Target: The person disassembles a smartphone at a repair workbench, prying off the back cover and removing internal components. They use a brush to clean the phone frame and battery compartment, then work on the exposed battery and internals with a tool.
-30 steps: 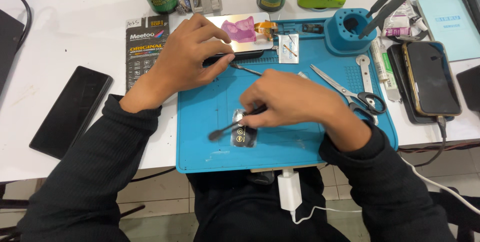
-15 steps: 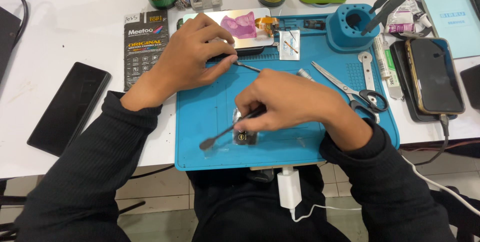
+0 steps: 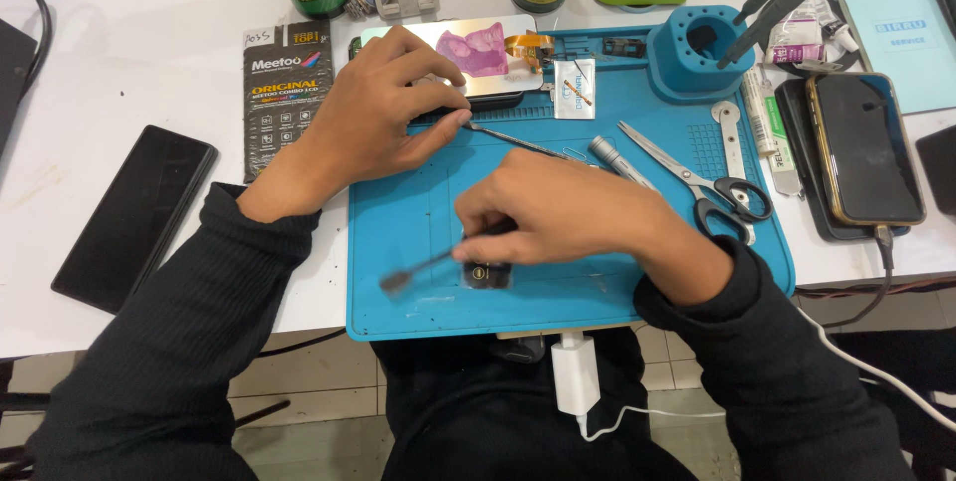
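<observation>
On the white surface point(image 3: 149, 93) lies a blue work mat point(image 3: 418, 292), and both hands are busy over it. The right hand point(image 3: 568, 212) is closed around the handle of a thin dark tool point(image 3: 428, 264), whose blurred flat tip points left and a little toward the person, hovering just above the mat. Directly beneath this hand's curled fingers, touching the mat near its front edge, sits a small dark component point(image 3: 488, 274); the fingers partly cover it, so its shape cannot be made out. The left hand point(image 3: 383, 118) rests farther back on the mat, its fingers bent and pinching the near end of a slim metal rod point(image 3: 518, 142) that runs to the right, toward a small silvery cylinder point(image 3: 612, 157). Just behind the left hand's fingertips lies a phone with a shiny reflective back point(image 3: 478, 53), with an orange flex strip at its right end. To the right of both hands lie scissors point(image 3: 697, 177), well apart from the component. A black phone point(image 3: 134, 212) lies on the surface left of the mat, beside the left sleeve.
</observation>
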Tool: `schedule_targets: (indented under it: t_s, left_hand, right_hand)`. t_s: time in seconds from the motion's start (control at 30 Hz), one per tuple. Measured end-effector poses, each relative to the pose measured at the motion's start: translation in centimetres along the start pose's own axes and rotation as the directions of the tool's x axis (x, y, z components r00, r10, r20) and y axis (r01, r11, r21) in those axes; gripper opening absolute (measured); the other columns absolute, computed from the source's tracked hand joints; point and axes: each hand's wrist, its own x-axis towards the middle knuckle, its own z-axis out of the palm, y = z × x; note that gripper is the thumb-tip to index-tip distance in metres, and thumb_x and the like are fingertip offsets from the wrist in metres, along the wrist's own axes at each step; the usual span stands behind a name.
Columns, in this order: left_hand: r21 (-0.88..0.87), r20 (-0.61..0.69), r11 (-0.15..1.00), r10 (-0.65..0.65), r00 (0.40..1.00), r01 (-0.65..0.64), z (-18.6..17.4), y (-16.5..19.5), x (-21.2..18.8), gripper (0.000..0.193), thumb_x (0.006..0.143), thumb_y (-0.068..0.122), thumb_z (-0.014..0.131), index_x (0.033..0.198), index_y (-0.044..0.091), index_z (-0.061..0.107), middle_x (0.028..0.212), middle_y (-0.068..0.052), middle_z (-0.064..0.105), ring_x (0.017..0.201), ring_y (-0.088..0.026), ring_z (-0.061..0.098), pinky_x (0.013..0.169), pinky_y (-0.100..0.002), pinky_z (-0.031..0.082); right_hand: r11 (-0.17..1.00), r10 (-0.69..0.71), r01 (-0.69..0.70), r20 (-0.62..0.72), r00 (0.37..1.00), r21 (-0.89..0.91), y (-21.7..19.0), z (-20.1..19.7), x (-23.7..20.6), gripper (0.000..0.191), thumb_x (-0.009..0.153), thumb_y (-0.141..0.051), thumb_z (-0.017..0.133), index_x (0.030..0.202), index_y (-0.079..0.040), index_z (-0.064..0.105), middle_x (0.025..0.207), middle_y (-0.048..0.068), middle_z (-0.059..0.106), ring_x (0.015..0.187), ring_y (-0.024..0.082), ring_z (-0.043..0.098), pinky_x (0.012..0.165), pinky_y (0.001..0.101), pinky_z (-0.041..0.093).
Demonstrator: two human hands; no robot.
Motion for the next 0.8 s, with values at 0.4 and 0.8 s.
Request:
schedule_targets:
  t_s: [0.4, 0.8]
  left_hand:
    - [0.035, -0.014, 0.998, -0.047, 0.999, 0.047, 1.0, 0.0, 0.1, 0.017, 0.091, 0.014, 0.082, 0.105, 0.01, 0.072, 0.116, -0.002, 0.067, 0.109, -0.027, 0.058, 0.088, -0.04, 0.05]
    - [0.039, -0.03, 0.997, -0.066, 0.997, 0.067, 2.6, 0.1, 0.9, 0.017, 0.091, 0.011, 0.082, 0.105, 0.011, 0.071, 0.115, -0.002, 0.067, 0.11, -0.027, 0.059, 0.09, -0.041, 0.047]
  right_hand:
    - [0.996, -0.07, 0.066, 0.068, 0.995, 0.058, -0.4, 1.1, 0.2, 0.018, 0.089, -0.023, 0.069, 0.086, -0.005, 0.07, 0.065, 0.01, 0.069, 0.058, 0.027, 0.065, 0.054, 0.0386, 0.049]
    - [0.976, -0.197, 0.182, 0.128, 0.972, 0.12, 0.5, 1.9, -0.5, 0.017, 0.091, -0.024, 0.069, 0.089, -0.007, 0.072, 0.069, 0.008, 0.071, 0.064, 0.028, 0.069, 0.06, 0.0398, 0.051]
